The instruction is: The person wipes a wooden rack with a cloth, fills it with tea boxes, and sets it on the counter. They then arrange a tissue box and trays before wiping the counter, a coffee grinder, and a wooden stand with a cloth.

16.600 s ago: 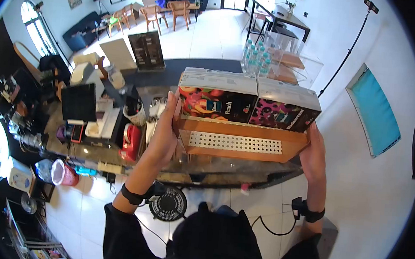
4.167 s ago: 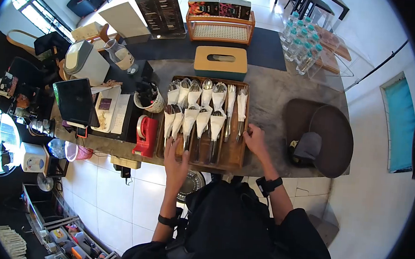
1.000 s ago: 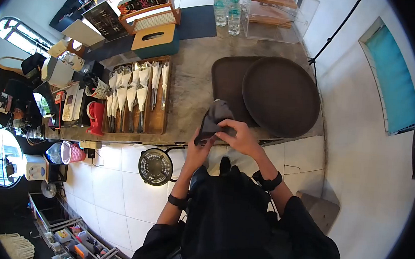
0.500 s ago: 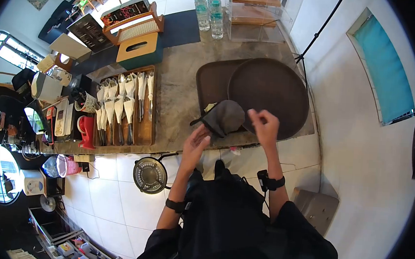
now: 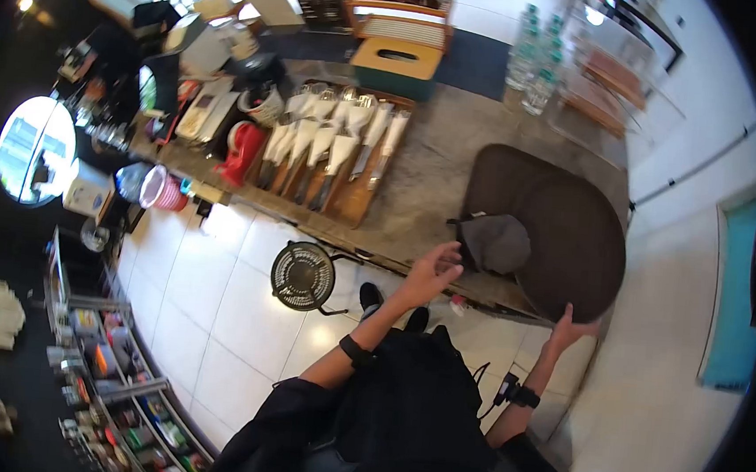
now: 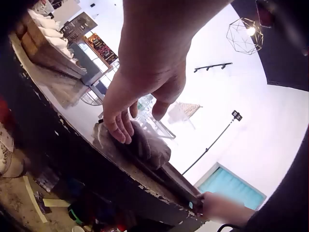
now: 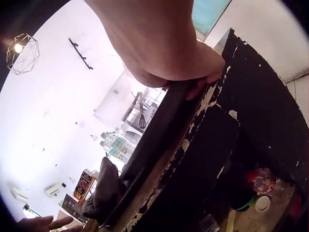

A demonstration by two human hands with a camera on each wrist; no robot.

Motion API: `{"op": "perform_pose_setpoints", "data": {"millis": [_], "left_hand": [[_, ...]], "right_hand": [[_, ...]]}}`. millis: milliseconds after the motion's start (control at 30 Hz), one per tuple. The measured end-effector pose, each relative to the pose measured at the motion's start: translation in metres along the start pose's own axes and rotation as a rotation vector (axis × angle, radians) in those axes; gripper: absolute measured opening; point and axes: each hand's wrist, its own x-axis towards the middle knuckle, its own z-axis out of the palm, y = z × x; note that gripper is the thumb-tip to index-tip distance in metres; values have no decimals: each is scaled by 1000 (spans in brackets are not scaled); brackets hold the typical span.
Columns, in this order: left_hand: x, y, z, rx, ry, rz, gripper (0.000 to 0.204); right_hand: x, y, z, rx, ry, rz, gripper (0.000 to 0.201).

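A dark grey cap (image 5: 500, 244) lies on the near left part of two overlapping brown trays, a round one (image 5: 586, 243) over a squarer one (image 5: 494, 170). My left hand (image 5: 433, 271) is just left of the cap, fingers relaxed; in the left wrist view the hand (image 6: 145, 92) hangs over the cap (image 6: 154, 150), and whether it touches is unclear. My right hand (image 5: 573, 329) grips the round tray's near right rim, thumb above; in the right wrist view the hand (image 7: 169, 53) has its fingertips curled under the rim, partly hidden.
Left on the counter (image 5: 432, 165) stand a wooden tray with wrapped cutlery (image 5: 340, 149), a tissue box (image 5: 396, 64) and a red tape dispenser (image 5: 242, 153). Water bottles (image 5: 538, 62) and a clear display case (image 5: 603, 85) stand behind. A round black stool (image 5: 304, 276) is on the floor.
My right hand has moved from beside the cap to the round tray's near right rim and taken hold. My left hand stays left of the cap. The head view has turned.
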Motion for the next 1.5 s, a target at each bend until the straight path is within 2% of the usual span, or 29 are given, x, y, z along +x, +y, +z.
{"op": "perform_pose_setpoints", "data": {"millis": [33, 100, 133, 200, 267, 300, 333, 367, 433, 500, 567, 700, 767, 800, 867, 900, 933, 967, 1033, 1100, 1200, 1267, 1333, 1400, 1433, 1500], "left_hand": [[-7, 0, -8, 1, 41, 6, 51], [-20, 1, -19, -4, -27, -11, 49], [-27, 0, -28, -29, -24, -5, 46], [-38, -9, -44, 4, 38, -11, 44], [-43, -12, -55, 32, 58, -30, 43], [-44, -11, -57, 110, 127, -23, 40], [-42, -11, -52, 184, 185, -15, 38], [-40, -12, -44, 175, 136, -15, 38], [-30, -10, -40, 390, 244, 143, 35], [-21, -5, -31, 378, 190, 150, 32], [-13, -2, -18, 725, 237, 232, 34], [19, 5, 11, 696, 287, 303, 34], [30, 5, 16, 579, 449, 259, 45], [32, 5, 17, 596, 433, 261, 45], [41, 8, 23, 549, 512, 249, 59], [46, 5, 23, 561, 495, 259, 59], [51, -3, 20, 630, 430, 187, 64], [58, -11, 18, 699, 365, 117, 68], [65, -17, 21, 659, 396, 166, 70], [68, -17, 24, 638, 409, 123, 63], [71, -24, 19, 585, 439, 128, 54], [69, -19, 22, 582, 459, 118, 50], [78, -19, 22, 568, 491, 124, 47], [89, -29, 24, 741, 512, 239, 43], [91, -20, 27, 738, 511, 233, 43], [96, -5, 32, 881, 484, 40, 43]], "right_hand": [[-5, -11, 0, -14, -18, 42, 74], [5, 4, -3, -69, -91, 142, 66], [11, 11, -5, -55, -100, 131, 66], [18, 24, -7, 82, -220, 196, 61], [20, 36, 2, 88, -192, 175, 62], [20, 47, -1, 81, -163, 157, 62], [21, 58, 0, -34, -130, 148, 62], [27, 62, 0, -148, -98, 141, 63], [20, 38, -5, -48, -145, 148, 64], [15, 20, -7, 1, -139, 197, 64], [15, 16, -9, -16, -125, 205, 64], [21, 24, -11, -56, -168, 244, 61], [12, 0, -17, -12, -190, 283, 60], [7, -4, -19, 43, -218, 326, 59], [12, 16, -10, 32, -188, 349, 59], [15, 30, -5, 10, -172, 353, 58], [13, 30, -2, -42, -148, 296, 55], [14, 30, -6, -32, -134, 308, 55], [-3, -26, -21, 211, -298, 491, 50], [0, -15, -25, 286, -333, 517, 46], [16, -19, -43, 410, -313, 458, 44], [37, -17, -61, 550, -198, 472, 42], [51, -27, -88, 620, -207, 508, 42], [60, -13, -113, 678, -212, 542, 42], [63, -1, -125, 702, -187, 546, 41], [67, 11, -142, 716, -170, 544, 41]]}}
